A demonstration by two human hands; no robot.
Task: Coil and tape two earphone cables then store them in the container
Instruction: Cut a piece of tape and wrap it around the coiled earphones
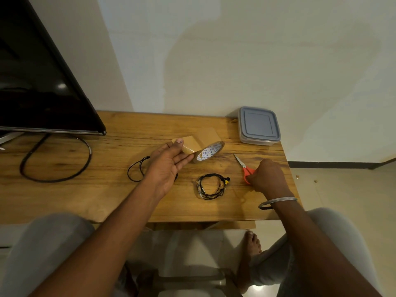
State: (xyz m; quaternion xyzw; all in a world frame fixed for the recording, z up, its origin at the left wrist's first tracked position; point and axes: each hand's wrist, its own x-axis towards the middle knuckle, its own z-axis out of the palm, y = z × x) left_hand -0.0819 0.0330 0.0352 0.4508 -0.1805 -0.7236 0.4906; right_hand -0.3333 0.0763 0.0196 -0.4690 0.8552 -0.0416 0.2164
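Your left hand (169, 161), centre frame, pinches tape roll (209, 152), strip drawn out for cutting | your right hand (266, 175), right of centre, grips scissors (244, 168) | earphone coil (137, 169) just left, likely next for taping.

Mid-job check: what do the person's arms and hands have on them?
Both forearms are bare: no sleeves, no gloves. The left hand has nothing on its wrist. The right hand has a thin silver bangle on its wrist, with a darker ring beside it.
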